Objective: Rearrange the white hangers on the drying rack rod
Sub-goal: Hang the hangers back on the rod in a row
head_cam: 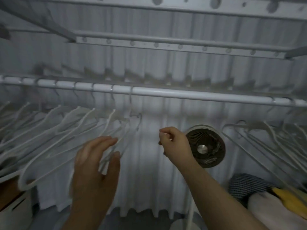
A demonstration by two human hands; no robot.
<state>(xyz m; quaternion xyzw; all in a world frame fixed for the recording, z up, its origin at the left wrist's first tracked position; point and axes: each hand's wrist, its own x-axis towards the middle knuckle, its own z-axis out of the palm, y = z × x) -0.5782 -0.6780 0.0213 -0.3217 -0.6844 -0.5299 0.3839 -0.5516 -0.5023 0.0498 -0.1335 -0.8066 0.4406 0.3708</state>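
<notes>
A white rod (182, 94) of the drying rack runs across the view. Several white hangers (66, 127) hang evenly spaced along its left half, the nearest one (132, 120) about mid-rod. Another bunch of white hangers (259, 135) hangs at the far right end. My left hand (94, 163) is raised with straight fingers, its fingertips touching the lower arms of the rightmost left-side hangers. Below the bare middle stretch of the rod my right hand (174, 143) has loosely curled fingers and holds nothing that I can make out.
A small round fan (206, 146) stands behind my right hand, before a pale pleated curtain (149, 171). More rack bars (166, 42) run overhead. Folded laundry, dark patterned and yellow (265, 191), lies at lower right. A white box (15, 211) sits at lower left.
</notes>
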